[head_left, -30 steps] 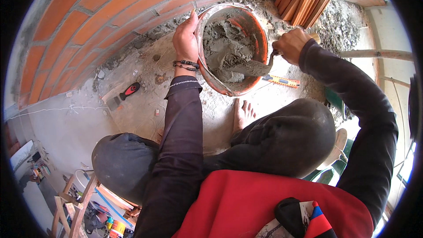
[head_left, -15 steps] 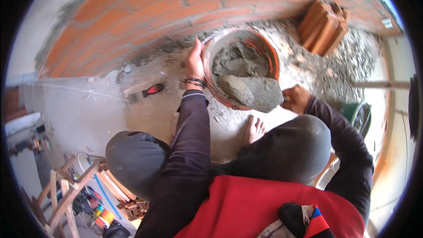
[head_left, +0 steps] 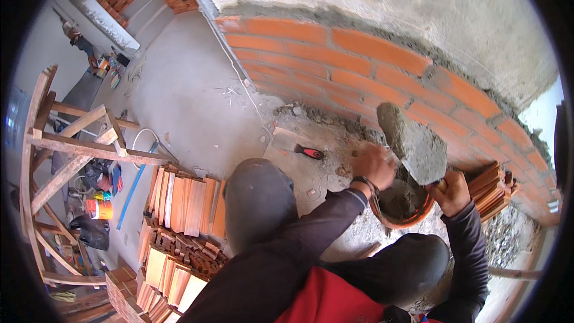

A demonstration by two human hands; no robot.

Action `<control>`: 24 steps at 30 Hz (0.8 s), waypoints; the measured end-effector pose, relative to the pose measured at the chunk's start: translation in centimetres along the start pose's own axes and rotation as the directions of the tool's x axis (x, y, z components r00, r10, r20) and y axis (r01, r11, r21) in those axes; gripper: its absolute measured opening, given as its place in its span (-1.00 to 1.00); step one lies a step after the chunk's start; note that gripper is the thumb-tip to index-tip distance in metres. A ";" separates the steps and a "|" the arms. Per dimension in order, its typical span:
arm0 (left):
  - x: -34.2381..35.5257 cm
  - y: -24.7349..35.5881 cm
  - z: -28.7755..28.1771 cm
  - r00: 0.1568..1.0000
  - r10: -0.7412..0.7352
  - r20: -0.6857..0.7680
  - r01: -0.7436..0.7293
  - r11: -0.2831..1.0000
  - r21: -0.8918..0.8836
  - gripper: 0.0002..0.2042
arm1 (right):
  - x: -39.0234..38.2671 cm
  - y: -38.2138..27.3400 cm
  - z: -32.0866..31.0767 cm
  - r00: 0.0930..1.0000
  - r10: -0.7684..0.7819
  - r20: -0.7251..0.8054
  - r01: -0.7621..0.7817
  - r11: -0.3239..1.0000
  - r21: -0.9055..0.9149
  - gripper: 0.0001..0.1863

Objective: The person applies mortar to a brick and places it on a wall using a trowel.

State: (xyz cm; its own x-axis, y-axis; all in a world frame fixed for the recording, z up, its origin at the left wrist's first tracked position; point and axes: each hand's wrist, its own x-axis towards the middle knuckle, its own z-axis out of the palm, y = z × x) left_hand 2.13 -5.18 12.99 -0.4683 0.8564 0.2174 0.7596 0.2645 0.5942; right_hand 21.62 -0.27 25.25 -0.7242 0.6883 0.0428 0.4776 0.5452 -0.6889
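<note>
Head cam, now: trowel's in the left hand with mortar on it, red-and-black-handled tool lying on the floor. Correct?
Wrong hand: the head view shows the trowel in the right hand. The rest holds: mortar is on it, and the red-and-black-handled tool lies on the floor.

The trowel [head_left: 426,152] hides part of the bucket [head_left: 410,223]; the left hand [head_left: 375,166], beside the bucket, is blurred, its grip unclear.
</note>
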 end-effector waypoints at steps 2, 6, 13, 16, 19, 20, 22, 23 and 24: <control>-1.0 2.5 -5.0 0.846 0.149 0.511 -0.180 0.984 0.010 -0.76 | 3.7 -2.2 0.5 0.989 -0.145 -0.032 0.146 0.988 0.040 -0.84; -1.9 5.7 -9.3 0.145 0.445 0.884 -0.632 0.729 -0.263 -0.72 | 11.4 -6.2 1.3 0.983 -0.166 0.076 0.173 0.980 -0.101 -0.81; -3.2 1.8 -4.2 0.426 0.311 0.850 -0.527 0.848 -0.046 -0.65 | 24.4 -14.2 10.6 0.964 -0.208 0.168 0.201 0.978 0.055 -0.77; -3.2 2.2 -0.9 0.371 0.414 0.832 -0.492 0.847 -0.202 -0.65 | 29.6 -16.1 14.0 0.962 -0.224 0.156 0.219 0.974 0.053 -0.76; -3.8 2.1 0.9 0.357 0.501 0.789 -0.448 0.833 -0.327 -0.65 | 33.1 -19.2 17.1 0.959 -0.215 0.185 0.199 0.975 0.098 -0.74; -3.9 2.2 1.3 0.354 0.524 0.775 -0.439 0.824 -0.358 -0.65 | 34.1 -19.8 17.8 0.961 -0.194 0.199 0.174 0.978 0.116 -0.73; -3.5 2.2 1.6 0.338 0.540 0.771 -0.429 0.818 -0.384 -0.65 | 36.3 -19.5 19.1 0.960 -0.188 0.206 0.150 0.971 0.189 -0.76; -3.4 1.9 1.3 0.336 0.556 0.761 -0.424 0.810 -0.404 -0.65 | 37.0 -19.9 19.7 0.957 -0.194 0.214 0.144 0.963 0.229 -0.76; -3.2 1.4 1.2 0.334 0.562 0.757 -0.418 0.808 -0.415 -0.65 | 37.6 -20.5 19.9 0.960 -0.136 0.247 0.065 0.959 0.274 -0.77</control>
State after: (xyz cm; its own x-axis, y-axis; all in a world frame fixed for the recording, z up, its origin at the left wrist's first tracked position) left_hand 5.24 -7.00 12.18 0.6117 0.7704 -0.1798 0.6221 -0.3281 0.7109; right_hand -25.33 4.90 26.55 -0.8825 0.4683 -0.0441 0.2746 0.4368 -0.8567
